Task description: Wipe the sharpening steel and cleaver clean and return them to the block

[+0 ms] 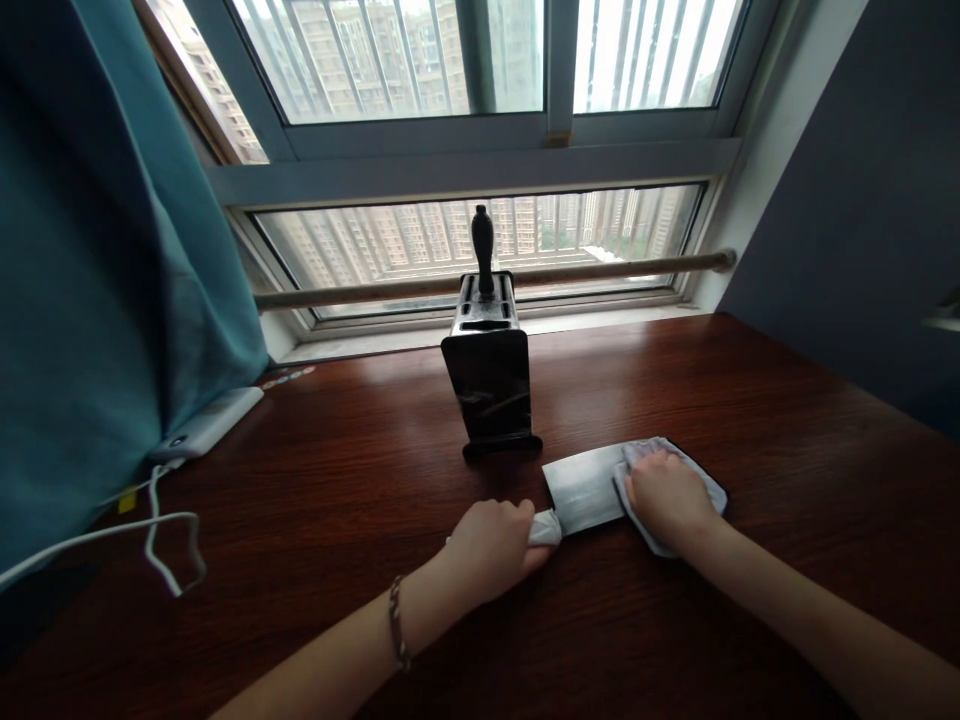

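Observation:
A cleaver point(589, 487) with a broad metal blade lies low over the table, its blade pointing right. My left hand point(493, 545) is closed around its handle, which looks wrapped in something white. My right hand point(670, 497) presses a folded light grey cloth point(651, 527) onto the far end of the blade, hiding that end. Dark-edged material shows at the cloth's right border; I cannot tell whether it is part of the cloth. Beyond the blade stands a knife block point(489, 385) with a black front, one black-handled tool upright in its slots.
The brown wooden table point(337, 440) reaches to the window sill. At left lie a white power strip point(214, 420) and its white cable point(154, 530), beside a teal curtain point(202, 250). A horizontal rail point(600, 270) crosses in front of the window.

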